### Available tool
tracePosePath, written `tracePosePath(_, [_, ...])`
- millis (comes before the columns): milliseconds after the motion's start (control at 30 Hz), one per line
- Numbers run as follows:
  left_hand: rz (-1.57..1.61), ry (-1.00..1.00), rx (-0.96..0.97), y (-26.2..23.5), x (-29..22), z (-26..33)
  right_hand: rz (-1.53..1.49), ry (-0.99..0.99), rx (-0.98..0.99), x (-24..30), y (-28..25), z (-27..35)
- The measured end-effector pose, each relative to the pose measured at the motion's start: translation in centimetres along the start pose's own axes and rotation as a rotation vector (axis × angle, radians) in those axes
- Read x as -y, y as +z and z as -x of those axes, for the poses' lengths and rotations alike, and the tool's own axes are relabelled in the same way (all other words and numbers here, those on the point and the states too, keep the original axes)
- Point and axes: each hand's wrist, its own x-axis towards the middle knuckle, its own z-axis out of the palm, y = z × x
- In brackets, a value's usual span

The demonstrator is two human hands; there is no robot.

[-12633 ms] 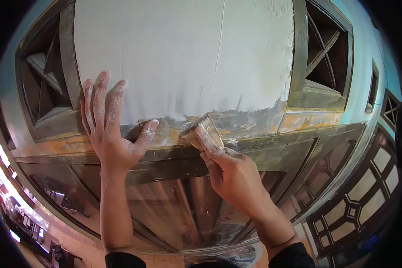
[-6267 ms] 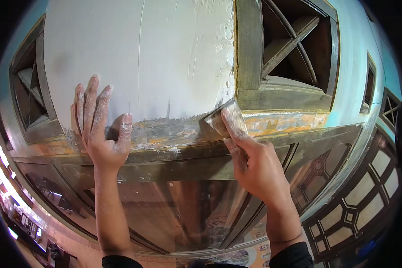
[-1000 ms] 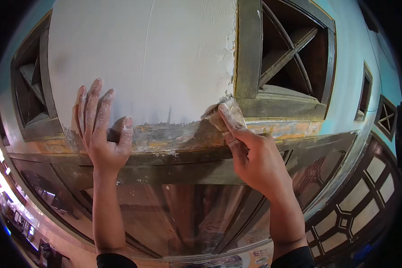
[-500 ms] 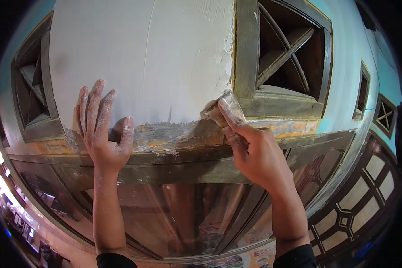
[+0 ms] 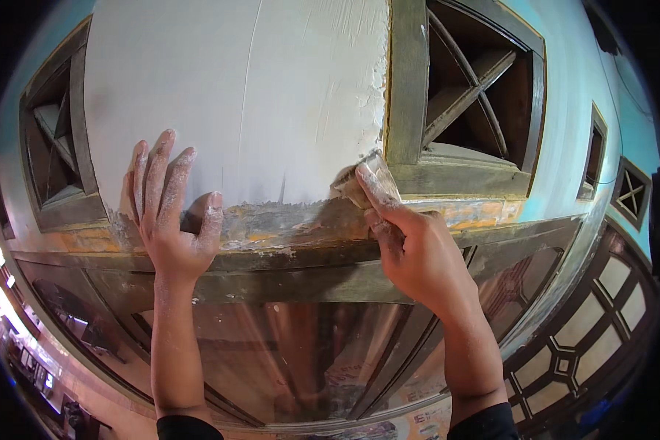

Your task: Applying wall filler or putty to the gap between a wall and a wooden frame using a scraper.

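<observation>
My right hand point(image 5: 414, 246) grips a putty knife point(image 5: 363, 183), its blade pressed flat against the lower right corner of a white plastered wall panel point(image 5: 242, 95). The forefinger lies along the blade. My left hand point(image 5: 170, 213) rests flat with fingers spread on the lower left part of the same panel, touching the rough, unpainted band point(image 5: 286, 224) below the white coat. Both hands are dusted with white putty.
Wooden vents with crossed slats sit to the right point(image 5: 477, 103) and left point(image 5: 51, 154) of the panel. A wooden beam point(image 5: 301, 282) runs below it, with glass panes point(image 5: 293, 359) beneath. Turquoise wall point(image 5: 579, 95) and a patterned window grille point(image 5: 579, 337) lie to the right.
My right hand has slid the putty knife a little to the right and up along the panel's bottom edge toward the corner. My left hand has stayed where it was.
</observation>
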Motion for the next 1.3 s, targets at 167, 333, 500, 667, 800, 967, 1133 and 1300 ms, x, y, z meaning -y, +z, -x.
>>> tracePosePath(167, [0.024, -0.003, -0.031, -0.1, 0.2, -0.1, 0.040, 0.004, 0.019, 0.6, -0.2, 0.3])
tracePosePath(333, [0.022, 0.004, -0.038, 0.1, 0.3, 0.2, 0.016, -0.008, -0.018, 0.6, 0.1, -0.1])
tracePosePath(500, [0.013, -0.008, -0.016, -0.1, 0.0, 0.0, 0.043, 0.014, 0.007, 0.8, -0.2, 0.2])
tracePosePath(667, [-0.004, 0.018, -0.004, -0.3, 0.2, 0.0, 0.033, -0.028, -0.011, 0.7, -0.2, 0.1])
tracePosePath(800, [-0.022, 0.022, 0.010, -0.5, 0.1, -0.1, 0.046, 0.012, 0.000, 0.5, -0.4, -0.3])
tracePosePath(967, [-0.024, 0.025, 0.008, -0.3, 0.1, -0.1, 0.050, 0.013, -0.034, 0.1, 0.0, 0.1])
tracePosePath(1133, [0.007, 0.019, -0.024, -0.1, 0.5, 0.1, 0.031, 0.020, -0.026, 0.9, -0.2, -0.6])
tracePosePath(1300, [-0.004, 0.020, -0.016, -0.2, 0.4, -0.1, 0.014, 0.043, -0.022, 0.3, -0.3, -0.1])
